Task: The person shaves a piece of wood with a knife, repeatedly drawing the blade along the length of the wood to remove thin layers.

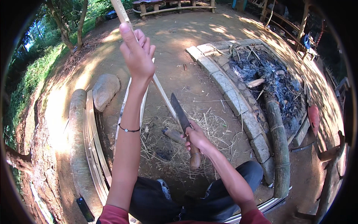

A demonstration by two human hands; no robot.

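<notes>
Raised high at the upper left, my left hand (137, 54) is closed around a long pale bamboo strip (162, 94). The strip slants down and right from it to the blade of a machete (180, 112). My right hand (197, 138) grips the machete's wooden handle (195, 160), with the dark blade pointing up and slightly left. Blade and strip meet or overlap just above my right hand; I cannot tell how deep the contact is. A short wooden block (173, 135) lies left of my right hand, partly behind it. Thin curled shavings (212, 121) are spread over the ground around it.
Several split strips (94, 138) rest along a log (77, 145) on the left, beside a big stone (106, 92). On the right, a stone border (228, 87) rings an ashy fire pit (257, 69), with a bamboo pole (279, 149) reaching out. A phone (85, 210) lies lower left.
</notes>
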